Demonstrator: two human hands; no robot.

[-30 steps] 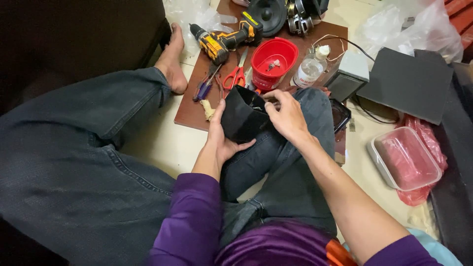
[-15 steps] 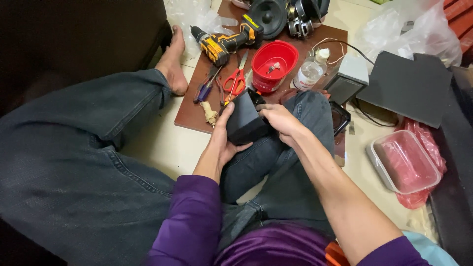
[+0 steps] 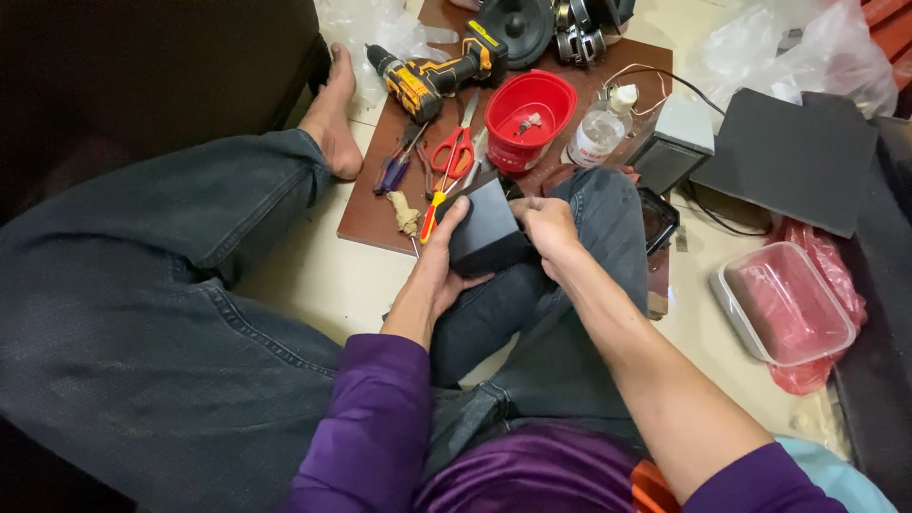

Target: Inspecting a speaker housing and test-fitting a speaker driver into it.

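Observation:
I sit on the floor in dark jeans with a small black box (image 3: 486, 228) held over my right knee. My left hand (image 3: 439, 268) cups the box from below and on its left side, thumb up along the edge. My right hand (image 3: 548, 228) grips its right side with the fingers curled over the top corner. Just beyond the box, on a brown board (image 3: 366, 220), lie red-handled scissors (image 3: 454, 147), several screwdrivers (image 3: 397, 169) and a red bowl (image 3: 528, 106) with a small part inside.
A yellow-and-black cordless drill (image 3: 432, 76) lies at the board's far end beside a round black speaker (image 3: 518, 24). A clear bottle (image 3: 598, 128), a grey box (image 3: 673, 142), a dark flat panel (image 3: 793, 157) and a clear plastic container (image 3: 784, 302) are to the right. My bare foot (image 3: 334, 123) rests left of the board.
The view has shifted down a little. Both hands have turned the black box slightly and my right hand has closed further over its top corner.

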